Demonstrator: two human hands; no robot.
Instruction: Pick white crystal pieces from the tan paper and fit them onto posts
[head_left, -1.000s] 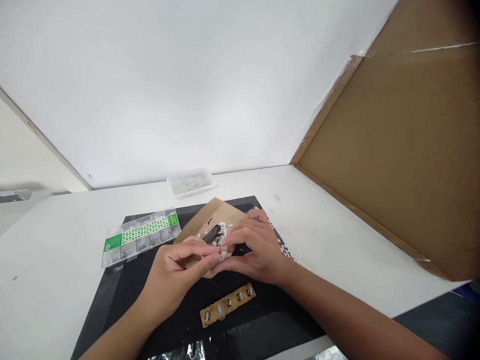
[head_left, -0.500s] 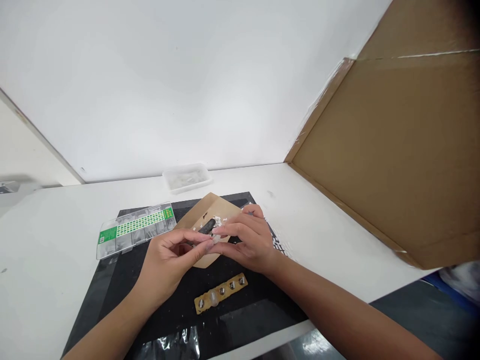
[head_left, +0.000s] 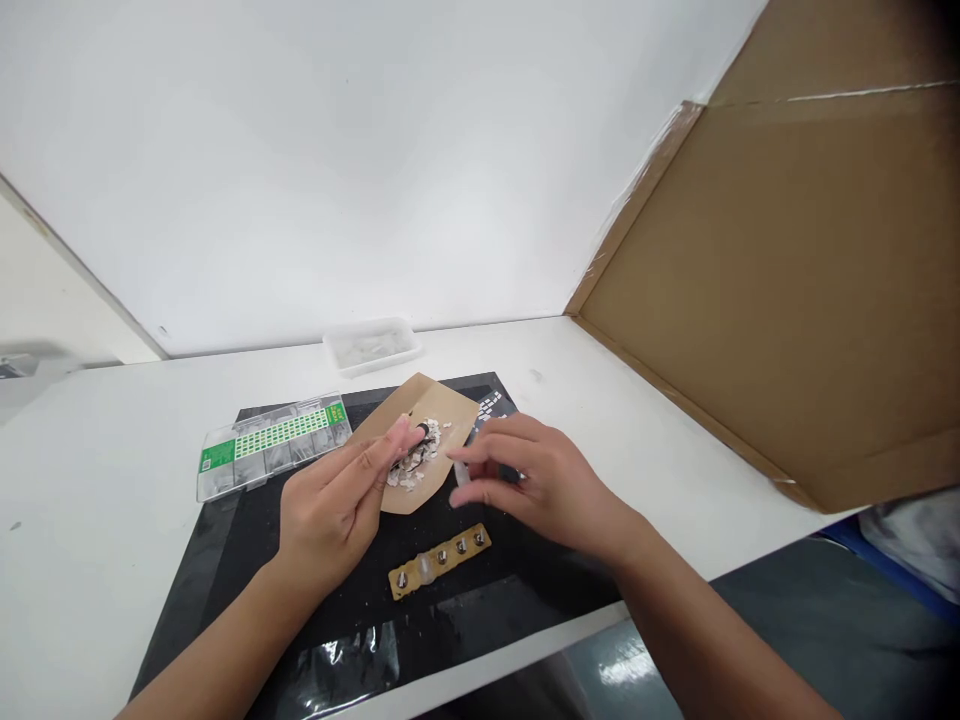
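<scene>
My left hand [head_left: 330, 505] reaches over a folded brown paper sheet [head_left: 450, 405], fingers pressed together. Its fingertips cover part of a short dark rod [head_left: 423, 430] among white scraps [head_left: 405, 474]; whether they grip the rod or something small is hidden. To the right, my right hand [head_left: 536, 485] pinches a small translucent piece [head_left: 460, 478] between thumb and fingers, just off the paper's right edge. In front of both hands lies a tan strip [head_left: 451, 562] with several round metal parts and one translucent piece set along it.
A clear compartment box [head_left: 274, 445] with a green label rests at the left of the black mat [head_left: 247, 600]. Behind stands a translucent tray [head_left: 373, 346]. Small white pieces [head_left: 491, 405] lie beyond my right hand. A large cardboard panel [head_left: 787, 300] leans at the right.
My hands, together over the paper before, have parted. The right moved right with the translucent piece; the left's fingertips moved slightly up over the dark rod, uncovering more white scraps.
</scene>
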